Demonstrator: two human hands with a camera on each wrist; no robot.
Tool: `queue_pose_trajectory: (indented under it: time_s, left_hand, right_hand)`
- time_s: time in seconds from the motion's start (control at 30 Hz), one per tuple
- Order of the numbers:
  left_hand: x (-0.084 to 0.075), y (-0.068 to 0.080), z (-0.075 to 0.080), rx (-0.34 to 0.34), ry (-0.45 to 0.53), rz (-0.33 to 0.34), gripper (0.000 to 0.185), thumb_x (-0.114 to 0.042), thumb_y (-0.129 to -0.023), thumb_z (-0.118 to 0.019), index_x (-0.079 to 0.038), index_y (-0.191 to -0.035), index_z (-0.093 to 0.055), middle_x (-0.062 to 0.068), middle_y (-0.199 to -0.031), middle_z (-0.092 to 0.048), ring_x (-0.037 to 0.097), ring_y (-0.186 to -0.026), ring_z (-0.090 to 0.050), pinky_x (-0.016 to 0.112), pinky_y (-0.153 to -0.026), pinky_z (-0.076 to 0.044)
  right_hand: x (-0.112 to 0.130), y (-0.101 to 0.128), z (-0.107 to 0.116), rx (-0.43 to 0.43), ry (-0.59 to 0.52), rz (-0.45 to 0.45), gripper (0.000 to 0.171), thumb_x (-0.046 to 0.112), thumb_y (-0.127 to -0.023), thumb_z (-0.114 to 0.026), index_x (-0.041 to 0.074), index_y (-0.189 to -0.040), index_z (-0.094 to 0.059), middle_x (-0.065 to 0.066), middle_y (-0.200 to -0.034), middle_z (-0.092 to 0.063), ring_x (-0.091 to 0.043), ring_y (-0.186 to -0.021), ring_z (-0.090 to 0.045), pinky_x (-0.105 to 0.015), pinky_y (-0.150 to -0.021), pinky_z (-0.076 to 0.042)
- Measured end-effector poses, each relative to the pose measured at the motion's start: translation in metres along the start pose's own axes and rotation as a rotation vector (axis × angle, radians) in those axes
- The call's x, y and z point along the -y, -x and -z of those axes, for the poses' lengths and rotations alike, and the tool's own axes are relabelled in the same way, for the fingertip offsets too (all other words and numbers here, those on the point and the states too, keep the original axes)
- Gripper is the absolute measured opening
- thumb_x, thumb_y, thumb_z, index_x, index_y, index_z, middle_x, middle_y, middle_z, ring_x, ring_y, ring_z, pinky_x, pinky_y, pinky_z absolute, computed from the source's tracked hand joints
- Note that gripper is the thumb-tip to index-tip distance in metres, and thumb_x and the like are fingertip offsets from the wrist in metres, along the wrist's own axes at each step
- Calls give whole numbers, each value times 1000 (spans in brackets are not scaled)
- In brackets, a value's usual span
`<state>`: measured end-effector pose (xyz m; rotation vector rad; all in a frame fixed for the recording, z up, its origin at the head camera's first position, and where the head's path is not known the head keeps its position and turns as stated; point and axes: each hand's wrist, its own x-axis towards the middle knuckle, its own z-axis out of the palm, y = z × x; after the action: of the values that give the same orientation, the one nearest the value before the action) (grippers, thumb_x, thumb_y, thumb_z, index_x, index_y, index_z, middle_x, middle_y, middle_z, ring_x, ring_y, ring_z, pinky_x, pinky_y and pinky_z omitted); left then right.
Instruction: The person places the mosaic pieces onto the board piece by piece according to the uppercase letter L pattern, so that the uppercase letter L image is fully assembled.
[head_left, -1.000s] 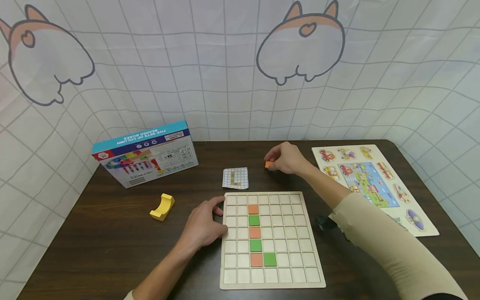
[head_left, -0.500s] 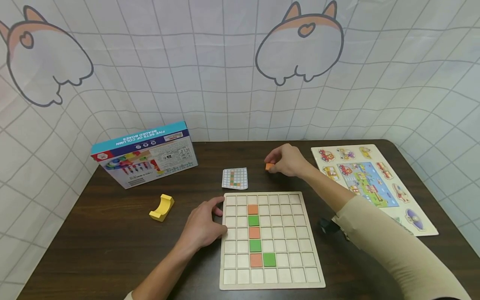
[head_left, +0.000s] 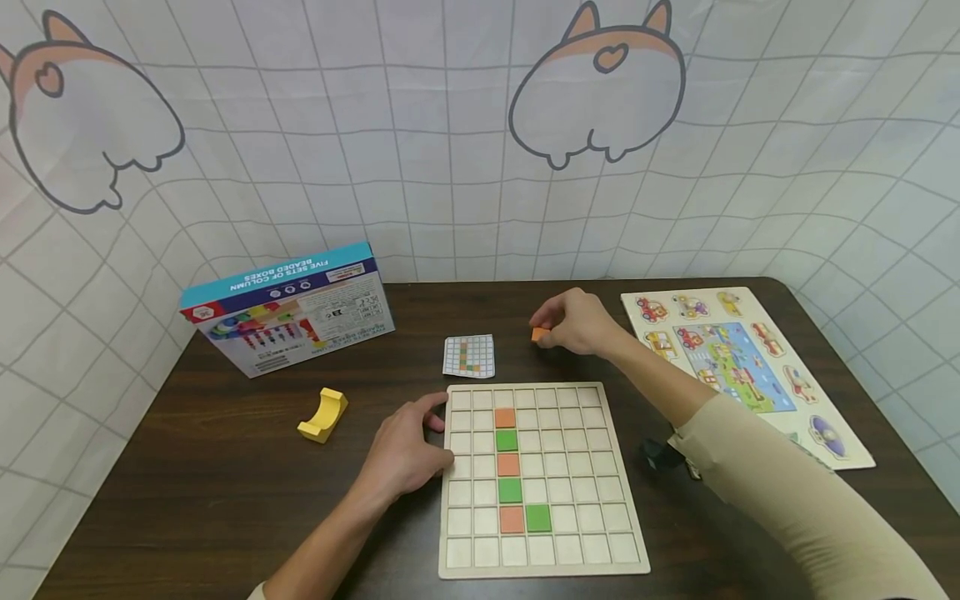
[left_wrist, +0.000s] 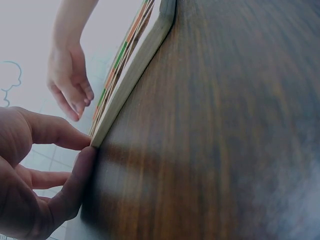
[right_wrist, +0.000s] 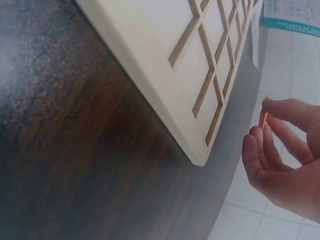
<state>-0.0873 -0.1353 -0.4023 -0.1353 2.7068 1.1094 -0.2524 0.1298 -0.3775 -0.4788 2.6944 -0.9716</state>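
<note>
The orange tile is a small, thin, flat square of bright matte colour, pinched between the thumb and fingertips of the right hand above the dark wood-grain table, at about 12 o'clock from the grid board and just right of the small paper pattern card. In the right wrist view only its thin orange edge shows between the curled fingers. The board is pale, smooth wood cut into square cells, with orange and green tiles in one column. The right arm reaches forward in a beige sleeve. The left hand rests at the board's 9 o'clock edge, fingers loosely bent, thumb and fingertips touching the rim.
</note>
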Motion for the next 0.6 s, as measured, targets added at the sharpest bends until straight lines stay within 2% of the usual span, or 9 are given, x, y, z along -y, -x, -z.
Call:
queue_pose_trajectory:
  time_s: [0.6]
  left_hand:
    - [0, 0, -2, -10, -7, 14, 80, -1, -70, -84, -12, -145, -60, 4, -102, -63, 24, -90, -54, 34, -72, -42]
  right_hand:
    - [3, 14, -1, 5, -2, 30, 23, 10, -84, -82, 9, -107, -81, -4, -93, -74, -22, -91, -64, -34, -77, -49]
